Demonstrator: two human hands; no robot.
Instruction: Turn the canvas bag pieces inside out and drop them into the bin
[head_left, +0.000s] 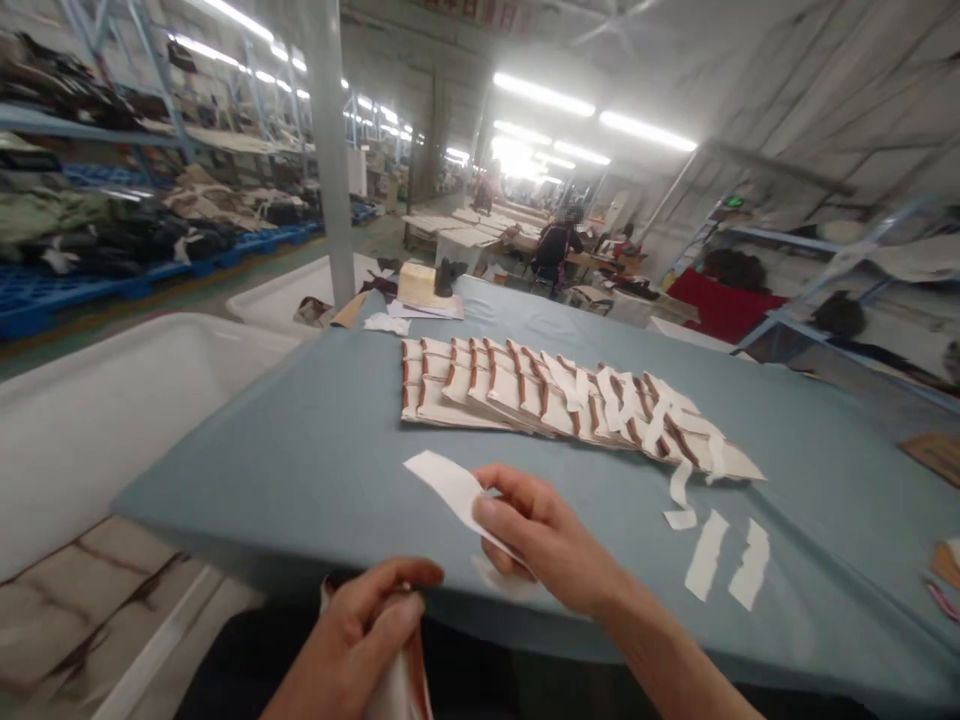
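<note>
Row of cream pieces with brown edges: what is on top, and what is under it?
White strips lie across the middle and right of the row. Blue-green table surface shows around it; what the row covers directly beneath cannot be seen.

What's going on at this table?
A person's right hand holds a white strip above the blue-grey cloth. The left hand grips cream fabric with brown edging at the table's near edge. Beyond lies an overlapping row of cream-and-brown pieces, with loose white strips nearby.
</note>
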